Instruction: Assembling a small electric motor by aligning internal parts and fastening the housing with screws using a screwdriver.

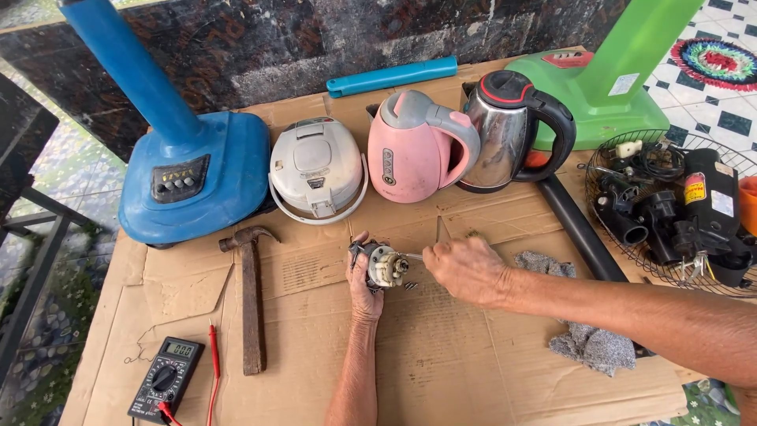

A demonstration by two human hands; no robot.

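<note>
2 hands working on a small motor (pixel 385 266) on a cardboard sheet (pixel 441 355).

Behind the motor stand a blue fan base (pixel 197 177), a green fan base (pixel 607 95), a pink kettle (pixel 414 150), a steel kettle (pixel 509 130) and a white cooker (pixel 317 167); a hammer (pixel 251 292) lies left of it. The left hand (pixel 364 288) grips the motor, seemingly to steady it, while the right hand (pixel 467 270) closes around a thin tool touching it. Tiled floor shows beyond.

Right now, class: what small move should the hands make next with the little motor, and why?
Probably keep the left hand steady around the small motor while the right hand works its thin tool at the motor's face; the tip already meets it, and loose small parts lie just beneath.
</note>
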